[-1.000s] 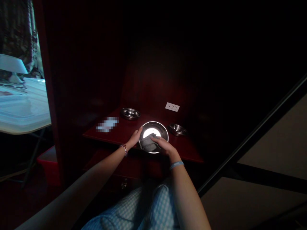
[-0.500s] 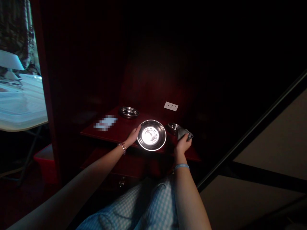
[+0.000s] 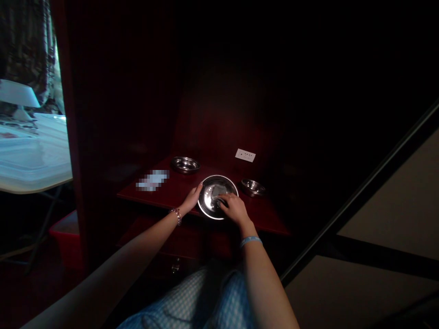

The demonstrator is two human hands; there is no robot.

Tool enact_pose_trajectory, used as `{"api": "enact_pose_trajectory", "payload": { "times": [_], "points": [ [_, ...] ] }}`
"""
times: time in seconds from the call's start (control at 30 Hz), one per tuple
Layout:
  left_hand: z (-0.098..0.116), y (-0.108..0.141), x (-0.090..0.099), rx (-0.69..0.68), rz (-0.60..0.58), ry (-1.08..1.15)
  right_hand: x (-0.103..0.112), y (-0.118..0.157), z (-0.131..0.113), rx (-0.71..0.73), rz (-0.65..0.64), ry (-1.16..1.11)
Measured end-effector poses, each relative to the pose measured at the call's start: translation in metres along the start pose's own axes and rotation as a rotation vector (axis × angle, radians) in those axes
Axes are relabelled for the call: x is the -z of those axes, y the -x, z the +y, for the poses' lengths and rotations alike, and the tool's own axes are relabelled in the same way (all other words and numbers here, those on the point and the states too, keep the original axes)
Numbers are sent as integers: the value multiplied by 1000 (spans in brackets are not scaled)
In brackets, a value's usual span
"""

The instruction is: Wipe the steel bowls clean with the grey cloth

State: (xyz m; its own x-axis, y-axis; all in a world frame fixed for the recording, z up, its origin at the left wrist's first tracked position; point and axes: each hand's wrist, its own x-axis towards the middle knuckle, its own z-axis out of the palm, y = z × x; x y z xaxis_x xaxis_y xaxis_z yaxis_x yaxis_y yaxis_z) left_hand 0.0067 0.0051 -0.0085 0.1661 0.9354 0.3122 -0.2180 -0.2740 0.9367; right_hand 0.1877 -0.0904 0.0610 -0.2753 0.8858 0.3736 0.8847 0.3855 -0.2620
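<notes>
A shiny round steel bowl [image 3: 207, 204] is held tilted over the front edge of the dark red desk [image 3: 164, 195]. My left hand [image 3: 192, 199] grips its left rim, thumb on the near side. Inside the bowl lies a grey cloth [image 3: 217, 190], pressed against the bottom by my right hand [image 3: 235, 208]. The fingers of that hand partly hide the cloth. Two more steel bowls rest on the desk: one [image 3: 185, 165] at the back left, and a smaller-looking one [image 3: 253, 188] just right of the held bowl.
A pixelated pale item [image 3: 152, 180] lies on the desk's left side. On the back wall is a white power socket [image 3: 245, 155]. Below the desktop, a drawer knob [image 3: 175, 265] shows. Further left stand a white table [image 3: 37, 160] with a lamp [image 3: 19, 97] and a red bin [image 3: 66, 240].
My right hand has moved left from beside the small right bowl, bringing the grey cloth into the held bowl. My left hand keeps its grip on the rim.
</notes>
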Motion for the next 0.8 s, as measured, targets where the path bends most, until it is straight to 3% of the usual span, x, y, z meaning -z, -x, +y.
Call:
{"api": "enact_pose_trajectory", "payload": {
  "times": [0.3,0.47,0.63,0.8],
  "points": [
    [2,0,-2,-11,35,-12,-7,0,-16,-66,-27,-167],
    [0,0,-1,-29,17,-13,-14,-5,-15,47,-46,14],
    [0,1,0,-13,6,-11,-31,-8,-18,83,-91,47],
    [-1,0,0,25,5,6,-54,-13,-21,24,-32,-35]
  ]
}}
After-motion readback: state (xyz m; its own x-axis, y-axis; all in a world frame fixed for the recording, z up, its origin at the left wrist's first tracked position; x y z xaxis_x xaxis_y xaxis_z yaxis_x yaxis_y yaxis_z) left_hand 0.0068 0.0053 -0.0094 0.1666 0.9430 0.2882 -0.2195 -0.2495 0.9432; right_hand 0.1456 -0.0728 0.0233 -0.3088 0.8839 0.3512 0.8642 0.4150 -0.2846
